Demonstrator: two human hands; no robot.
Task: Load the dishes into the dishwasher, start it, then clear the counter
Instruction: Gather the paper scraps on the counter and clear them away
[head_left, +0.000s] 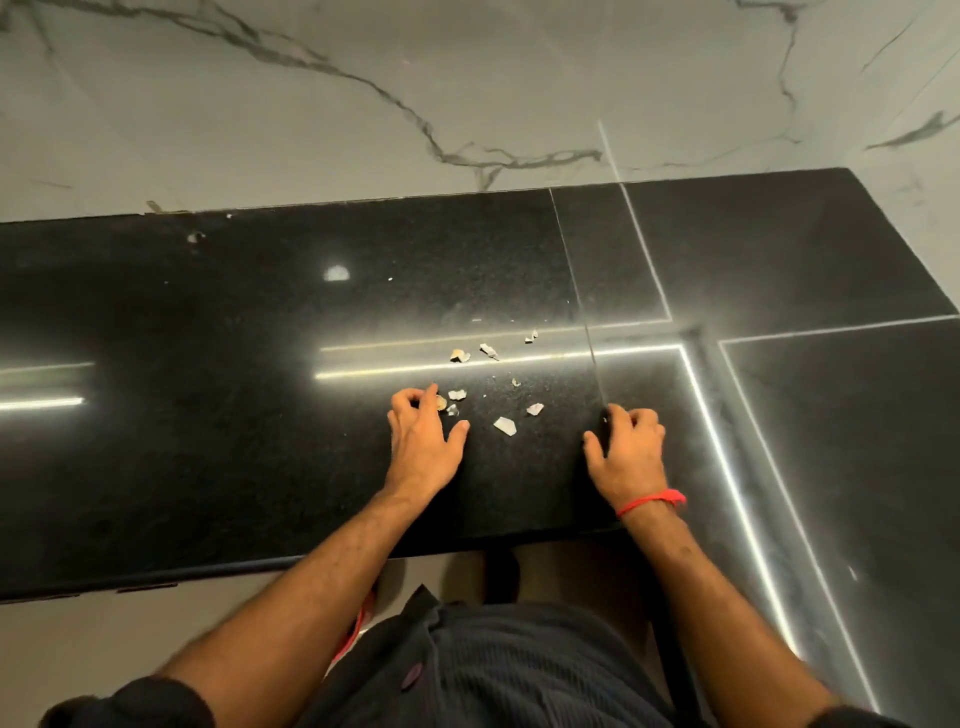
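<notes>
On the counter (208, 322), scraps (505, 425) lie between both hands.
Left hand (423, 441), fingers curled, touches the nearest scrap; right hand (628, 449) rests loosely curled, empty.

The surface (260, 322) is black, shiny stone and it meets a white marble wall at the back. Small pale scraps (504, 425) lie scattered on it near the front edge.
</notes>
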